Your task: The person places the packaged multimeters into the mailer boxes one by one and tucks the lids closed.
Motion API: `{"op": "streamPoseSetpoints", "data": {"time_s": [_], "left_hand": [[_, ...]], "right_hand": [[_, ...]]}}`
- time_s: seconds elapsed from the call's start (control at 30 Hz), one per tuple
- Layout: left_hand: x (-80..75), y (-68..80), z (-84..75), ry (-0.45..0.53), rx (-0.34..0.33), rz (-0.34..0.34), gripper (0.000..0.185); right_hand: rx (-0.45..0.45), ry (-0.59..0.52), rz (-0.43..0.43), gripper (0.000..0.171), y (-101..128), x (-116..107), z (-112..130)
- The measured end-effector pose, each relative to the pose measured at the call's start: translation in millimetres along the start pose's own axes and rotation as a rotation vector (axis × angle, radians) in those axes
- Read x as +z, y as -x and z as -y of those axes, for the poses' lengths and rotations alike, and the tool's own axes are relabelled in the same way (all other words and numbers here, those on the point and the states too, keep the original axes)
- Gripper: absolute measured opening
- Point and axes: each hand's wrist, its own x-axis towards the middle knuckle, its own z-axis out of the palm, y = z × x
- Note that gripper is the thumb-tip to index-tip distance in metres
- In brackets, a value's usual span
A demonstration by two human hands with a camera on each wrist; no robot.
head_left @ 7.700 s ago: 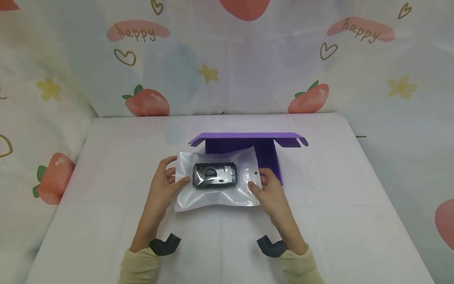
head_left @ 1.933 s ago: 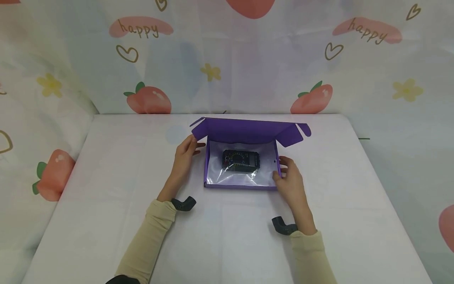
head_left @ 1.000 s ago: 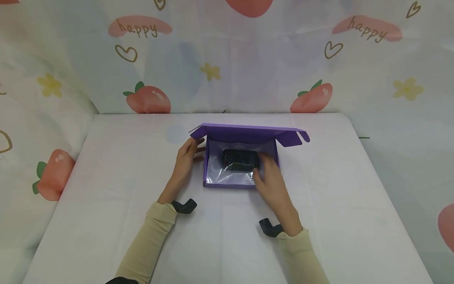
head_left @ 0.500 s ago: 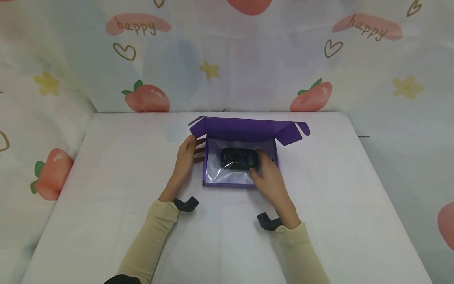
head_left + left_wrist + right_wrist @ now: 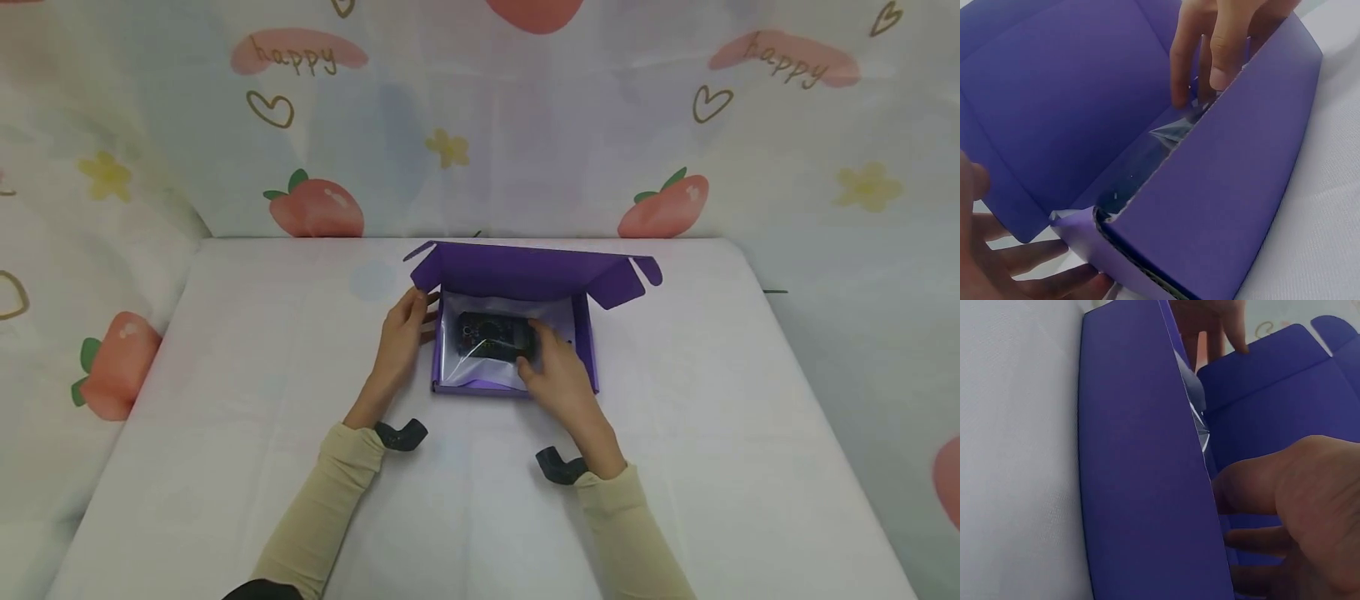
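Note:
In the head view a purple cardboard box (image 5: 517, 271) stands with its lid raised at the back. Inside lies a clear plastic bag (image 5: 450, 337) holding a dark multimeter (image 5: 491, 336). My right hand (image 5: 558, 375) reaches into the box and grips the multimeter's right end through the bag, thumb on the near side and fingers on the far side. My left hand (image 5: 401, 333) is at the box's left side, its extended fingers against the side wall and its thumb near the lid flap. In the right wrist view the front wall (image 5: 1141, 444) hides the multimeter.
A white cloth-covered table (image 5: 262, 375) surrounds the box. Behind it hangs a patterned curtain (image 5: 517, 125) with fruit and flower prints. A black wrist mount (image 5: 405, 435) sits on the left wrist, another mount (image 5: 561, 467) on the right.
The bagged multimeter, held up by both hands earlier, now lies in the box. My right hand has moved from the right wall onto the multimeter, and both have just shifted slightly left.

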Motion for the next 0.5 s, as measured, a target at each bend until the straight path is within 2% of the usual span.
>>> {"op": "streamPoseSetpoints", "data": {"time_s": [0.1,0.3,0.5], "left_hand": [[1.8,0.0,1.0,-0.014,0.019,-0.006,0.045],[7.7,0.1,3.0,-0.157,0.061,-0.005,0.066],[11.7,5.8,1.4,-0.248,0.031,-0.027,0.067]], "right_hand": [[0.001,0.005,-0.002,0.065,1,1,0],[-0.049,0.028,-0.016,0.060,3,1,-2],[-0.096,0.108,-0.050,0.051,4,1,-2]]}}
